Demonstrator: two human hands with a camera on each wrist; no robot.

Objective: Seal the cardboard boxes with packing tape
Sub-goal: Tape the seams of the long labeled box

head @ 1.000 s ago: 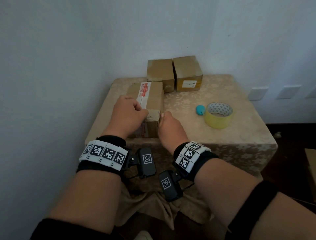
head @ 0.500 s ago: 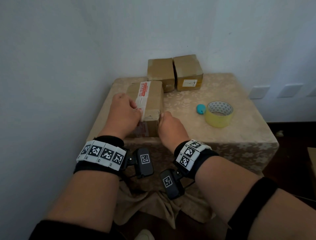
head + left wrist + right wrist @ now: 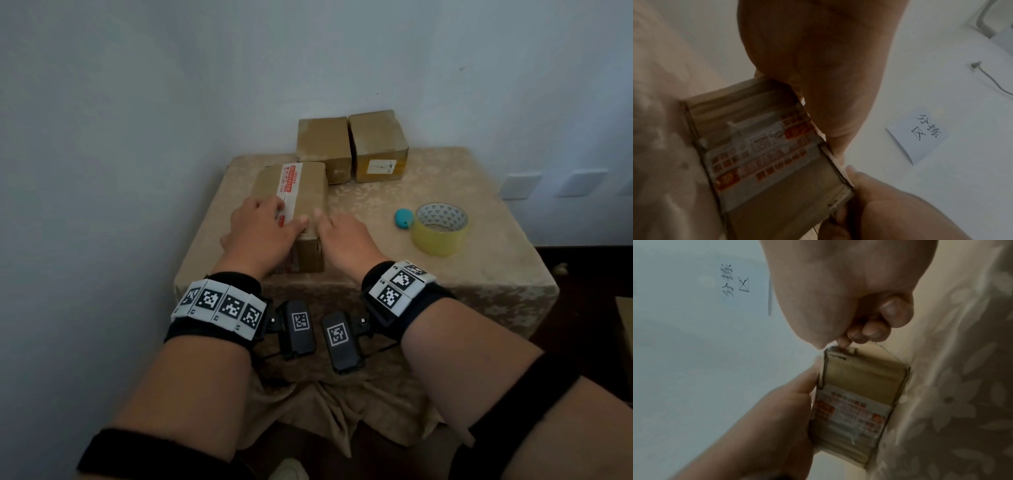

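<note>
We see the near cardboard box [image 3: 301, 192] on the bench [image 3: 445, 274], front left, with a white-and-red label strip along its top; our left hand [image 3: 263, 229] lies flat on the box top, fingers straight, thumb toward the right edge; our right hand [image 3: 346, 236] sits against the box's right side, thumb up at the top edge, other fingers curled by the corner, grip unclear; tape roll [image 3: 440, 228] stands well right, blue object [image 3: 401, 218] just beside it; two more boxes [image 3: 352, 147] behind.
</note>
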